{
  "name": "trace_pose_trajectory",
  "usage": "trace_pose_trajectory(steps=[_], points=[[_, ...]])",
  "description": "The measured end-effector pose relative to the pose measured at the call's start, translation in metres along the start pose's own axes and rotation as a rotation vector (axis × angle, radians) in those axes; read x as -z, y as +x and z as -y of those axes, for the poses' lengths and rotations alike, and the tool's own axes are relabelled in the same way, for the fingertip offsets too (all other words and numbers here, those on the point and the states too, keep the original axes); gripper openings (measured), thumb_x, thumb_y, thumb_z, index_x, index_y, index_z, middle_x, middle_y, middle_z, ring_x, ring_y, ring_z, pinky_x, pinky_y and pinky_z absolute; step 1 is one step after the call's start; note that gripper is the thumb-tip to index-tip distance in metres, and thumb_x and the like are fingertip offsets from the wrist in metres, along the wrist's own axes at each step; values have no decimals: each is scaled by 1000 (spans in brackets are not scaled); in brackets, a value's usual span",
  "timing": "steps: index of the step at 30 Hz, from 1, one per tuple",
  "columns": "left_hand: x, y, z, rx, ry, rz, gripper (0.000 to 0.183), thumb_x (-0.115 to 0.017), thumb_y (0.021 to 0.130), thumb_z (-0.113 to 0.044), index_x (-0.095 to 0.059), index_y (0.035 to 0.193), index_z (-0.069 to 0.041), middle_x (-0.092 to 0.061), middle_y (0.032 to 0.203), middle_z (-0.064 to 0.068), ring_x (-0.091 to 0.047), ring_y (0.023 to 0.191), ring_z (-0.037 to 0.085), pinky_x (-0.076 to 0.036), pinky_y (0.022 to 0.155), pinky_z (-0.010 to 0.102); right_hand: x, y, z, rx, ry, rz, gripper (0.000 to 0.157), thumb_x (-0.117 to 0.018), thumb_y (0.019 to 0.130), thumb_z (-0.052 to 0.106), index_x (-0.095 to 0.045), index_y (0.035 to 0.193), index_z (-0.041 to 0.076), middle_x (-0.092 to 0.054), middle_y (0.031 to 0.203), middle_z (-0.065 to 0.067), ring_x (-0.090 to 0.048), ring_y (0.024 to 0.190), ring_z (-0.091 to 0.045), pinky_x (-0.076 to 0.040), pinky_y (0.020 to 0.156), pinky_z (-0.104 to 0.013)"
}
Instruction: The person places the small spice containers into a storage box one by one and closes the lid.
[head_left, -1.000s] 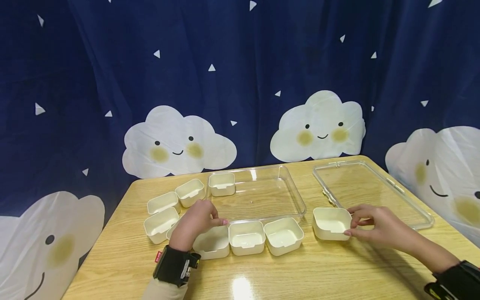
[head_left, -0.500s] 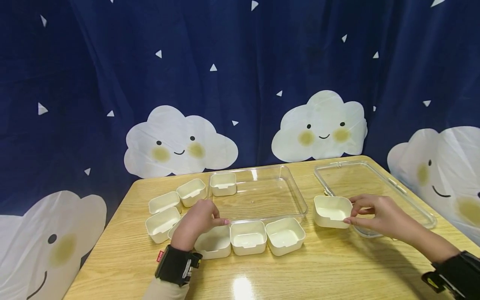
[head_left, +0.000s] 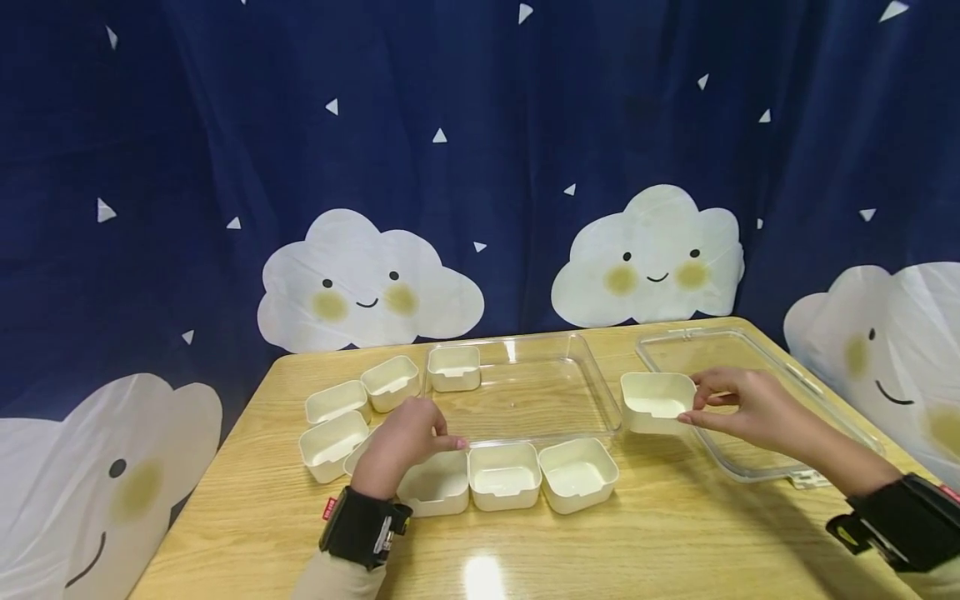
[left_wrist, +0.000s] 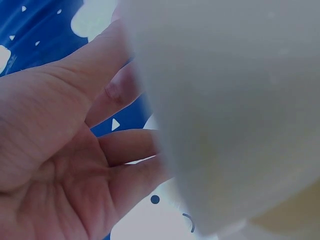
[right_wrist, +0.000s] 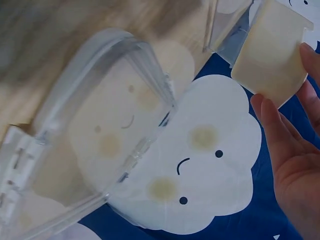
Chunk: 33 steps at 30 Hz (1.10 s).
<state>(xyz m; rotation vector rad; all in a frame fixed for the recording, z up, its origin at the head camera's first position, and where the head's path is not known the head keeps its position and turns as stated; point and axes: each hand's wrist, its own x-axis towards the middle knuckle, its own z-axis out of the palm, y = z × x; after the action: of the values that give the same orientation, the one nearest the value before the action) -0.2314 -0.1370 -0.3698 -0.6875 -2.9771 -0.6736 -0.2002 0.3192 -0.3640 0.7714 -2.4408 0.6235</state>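
My right hand (head_left: 750,408) pinches the right side wall of a small cream plastic box (head_left: 657,403). It holds the box in the air just right of the clear plastic tray (head_left: 600,385); the right wrist view also shows the thumb and fingers on that box (right_wrist: 272,55). My left hand (head_left: 405,442) grips a second cream box (head_left: 435,487) at its far left rim, in front of the tray. In the left wrist view this box (left_wrist: 235,100) covers the fingertips. One cream box (head_left: 454,371) sits inside the tray's back left corner.
Two cream boxes, a middle one (head_left: 505,479) and a slightly turned one (head_left: 577,477), continue the front row. Several more cream boxes (head_left: 333,446) stand left of the tray, one partly behind my left hand. A clear lid with clips (head_left: 750,479) lies at the right.
My right hand has lifted its cream box off the table and carried it up and slightly left, towards the tray. My left hand has stayed in place.
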Motion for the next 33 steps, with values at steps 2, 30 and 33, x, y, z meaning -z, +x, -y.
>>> trace_pose_trajectory(steps=[2, 30, 33], points=[[0, 0, 0, 9, 1, 5, 34, -85, 82, -31, -72, 62, -6, -45, 56, -7, -40, 57, 10, -33, 53, 24, 0, 5, 0, -1, 5, 8, 38, -93, 67, 8, -64, 73, 32, -74, 90, -1, -68, 99, -7, -55, 66, -15], [0, 1, -1, 3, 20, -7, 33, -86, 81, -32, -72, 61, -9, -50, 57, -6, -42, 59, 11, -34, 53, 25, -39, 85, 22, 16, 61, 110, 23, -87, 80, 16, -66, 74, 21, -63, 72, 16, -70, 84, -20, -61, 72, -37], [0, 2, -1, 3, 26, -10, 33, -86, 80, -32, -71, 61, -9, -50, 58, -5, -42, 60, 11, -35, 54, 25, -48, 95, 24, 26, 59, 113, 24, -88, 80, 16, -65, 72, 20, -61, 69, 15, -65, 76, -12, -61, 71, -37]])
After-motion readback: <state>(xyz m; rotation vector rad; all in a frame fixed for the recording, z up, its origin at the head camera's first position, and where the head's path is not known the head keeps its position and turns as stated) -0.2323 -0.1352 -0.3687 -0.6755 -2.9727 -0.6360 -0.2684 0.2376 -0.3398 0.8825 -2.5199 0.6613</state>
